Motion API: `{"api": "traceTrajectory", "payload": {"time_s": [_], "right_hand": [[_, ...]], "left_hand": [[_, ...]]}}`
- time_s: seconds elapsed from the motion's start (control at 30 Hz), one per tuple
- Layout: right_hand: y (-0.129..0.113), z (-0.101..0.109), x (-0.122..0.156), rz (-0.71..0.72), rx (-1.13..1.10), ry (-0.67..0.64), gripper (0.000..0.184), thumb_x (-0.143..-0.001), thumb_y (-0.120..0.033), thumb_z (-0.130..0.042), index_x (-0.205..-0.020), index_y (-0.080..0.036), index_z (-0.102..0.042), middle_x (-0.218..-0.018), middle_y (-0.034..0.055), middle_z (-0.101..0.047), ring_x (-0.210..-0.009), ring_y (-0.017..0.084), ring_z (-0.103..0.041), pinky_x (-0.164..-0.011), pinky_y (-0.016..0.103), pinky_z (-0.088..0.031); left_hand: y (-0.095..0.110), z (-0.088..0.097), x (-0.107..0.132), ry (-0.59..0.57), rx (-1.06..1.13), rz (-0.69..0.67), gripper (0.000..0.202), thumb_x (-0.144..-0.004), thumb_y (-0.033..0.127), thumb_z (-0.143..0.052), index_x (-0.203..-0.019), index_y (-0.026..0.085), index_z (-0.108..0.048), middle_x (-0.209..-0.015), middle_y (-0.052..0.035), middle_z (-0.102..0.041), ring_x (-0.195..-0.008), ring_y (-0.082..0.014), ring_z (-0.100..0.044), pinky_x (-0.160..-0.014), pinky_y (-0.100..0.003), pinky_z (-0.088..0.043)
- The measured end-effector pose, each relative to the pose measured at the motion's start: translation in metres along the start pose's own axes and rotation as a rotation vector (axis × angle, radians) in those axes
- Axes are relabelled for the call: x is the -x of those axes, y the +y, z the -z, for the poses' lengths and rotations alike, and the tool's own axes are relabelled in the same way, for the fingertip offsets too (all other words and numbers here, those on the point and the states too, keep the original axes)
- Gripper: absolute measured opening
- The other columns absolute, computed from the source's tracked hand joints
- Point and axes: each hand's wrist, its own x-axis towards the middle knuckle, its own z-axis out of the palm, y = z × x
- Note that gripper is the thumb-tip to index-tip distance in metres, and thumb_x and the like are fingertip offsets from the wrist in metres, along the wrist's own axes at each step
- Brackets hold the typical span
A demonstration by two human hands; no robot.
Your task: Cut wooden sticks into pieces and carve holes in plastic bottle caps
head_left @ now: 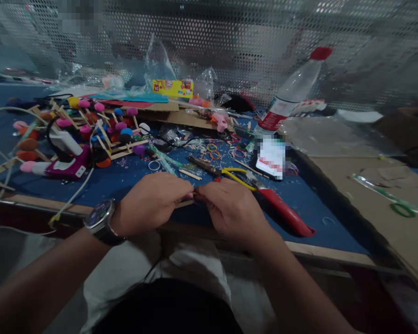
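Observation:
My left hand, with a watch on its wrist, and my right hand meet above the near edge of the blue table. Both hands are closed in a pinch on a thin wooden stick held between them; its middle is hidden by my fingers. Just beyond my right hand lie yellow-handled pliers and a red utility knife. Coloured rubber bands are scattered further back.
At left stands a wooden-stick frame with coloured balls beside a purple glue gun and white cable. A red-capped plastic bottle leans at the back right. Cardboard sheets lie at right. Perforated metal mesh closes the back.

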Motion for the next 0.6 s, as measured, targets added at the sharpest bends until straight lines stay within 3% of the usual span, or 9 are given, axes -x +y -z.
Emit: {"api": "traceTrajectory", "payload": {"time_s": [0.3,0.47,0.6], "right_hand": [[0.0038,-0.0014,0.0029,-0.057,-0.071,-0.106,0.025,-0.096,-0.008,-0.041,-0.085,-0.017,-0.062,-0.072,0.0039,-0.067,-0.063,0.016,-0.058,-0.063,0.027,-0.035],[0.0011,0.0017,0.0027,-0.148,-0.135,-0.238,0.023,-0.097,-0.011,-0.045,-0.08,-0.018,-0.059,-0.069,0.001,-0.064,-0.062,0.014,-0.057,-0.059,0.024,-0.032],[0.0014,0.0031,0.0026,-0.165,-0.145,-0.263,0.025,-0.099,-0.015,-0.044,-0.08,-0.018,-0.059,-0.069,0.0012,-0.065,-0.06,0.013,-0.056,-0.058,0.025,-0.03]], "left_hand": [[-0.0032,-0.0075,0.001,-0.004,0.052,0.013,0.029,-0.098,0.014,-0.038,-0.083,0.019,-0.063,-0.076,-0.0023,-0.068,-0.072,-0.016,-0.06,-0.068,-0.026,-0.043],[-0.0055,-0.0091,0.0017,-0.032,0.128,0.017,0.032,-0.101,0.018,-0.036,-0.079,0.018,-0.06,-0.073,-0.0011,-0.067,-0.069,-0.0143,-0.059,-0.064,-0.024,-0.042],[-0.0074,-0.0095,0.0021,-0.084,0.158,0.043,0.033,-0.102,0.021,-0.035,-0.079,0.019,-0.06,-0.074,-0.0005,-0.067,-0.069,-0.0135,-0.059,-0.065,-0.024,-0.041]]}}
